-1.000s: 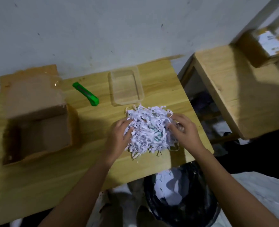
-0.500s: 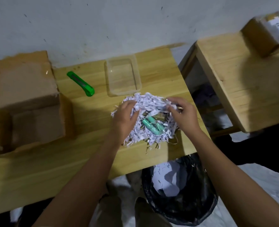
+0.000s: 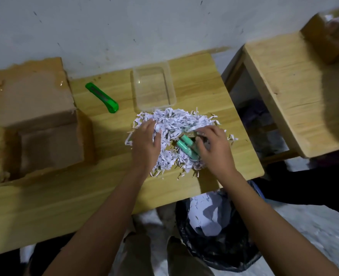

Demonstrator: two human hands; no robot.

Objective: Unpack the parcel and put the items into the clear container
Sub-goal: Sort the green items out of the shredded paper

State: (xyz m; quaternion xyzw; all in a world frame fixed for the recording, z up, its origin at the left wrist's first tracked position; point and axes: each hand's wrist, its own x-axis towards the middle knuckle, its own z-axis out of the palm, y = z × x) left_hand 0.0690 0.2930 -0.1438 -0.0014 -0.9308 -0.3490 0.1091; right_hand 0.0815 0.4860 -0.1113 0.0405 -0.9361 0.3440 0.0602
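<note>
Seemingly midway, the left hand (image 3: 145,142) is pressing flat-fingered on the shredded paper (image 3: 174,119) while the right hand (image 3: 214,150) is curling over the teal items (image 3: 184,145) lying in that heap, firm grip or not I cannot tell, and the clear container (image 3: 154,86) just beyond is sitting empty.

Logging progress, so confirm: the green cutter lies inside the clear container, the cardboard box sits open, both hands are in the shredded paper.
Wrong on the cutter: the head view shows the green cutter on the table, left of the clear container, not inside. The cardboard box is open; left hand and right hand are in the shredded paper.
</note>
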